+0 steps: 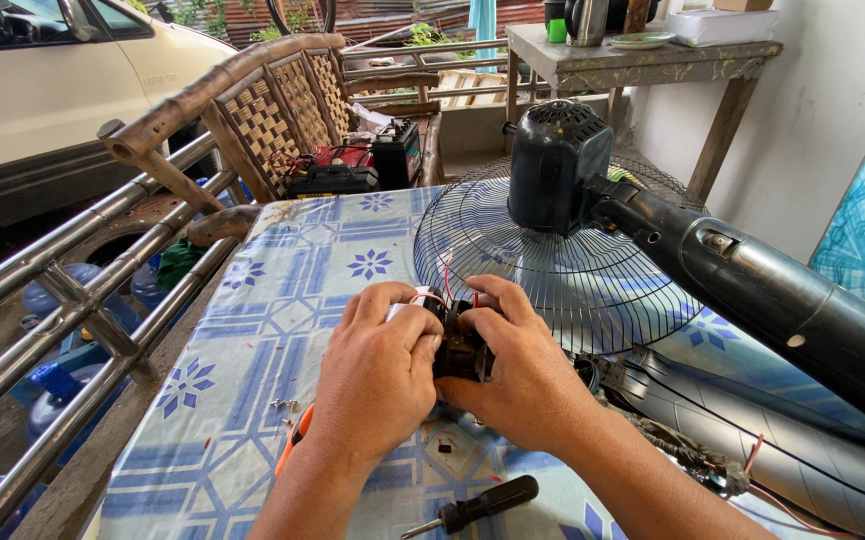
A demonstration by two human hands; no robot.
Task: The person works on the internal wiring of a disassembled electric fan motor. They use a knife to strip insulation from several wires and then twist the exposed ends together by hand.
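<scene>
Your left hand (378, 375) and your right hand (518, 375) meet in the middle of the frame. Both sets of fingers are curled tight around a small black part (460, 352) with red and white wires (445, 280), squeezing it between them. Just above it lies the fan's wire guard (563, 290) on the blue patterned tablecloth (253, 330). A black-handled screwdriver (478, 507) lies at the bottom, near your right arm.

My hands (453, 365) hide most of the small black wired part (461, 350). At four o'clock, the long black plastic fan pole (793, 300) runs off the edge.
</scene>
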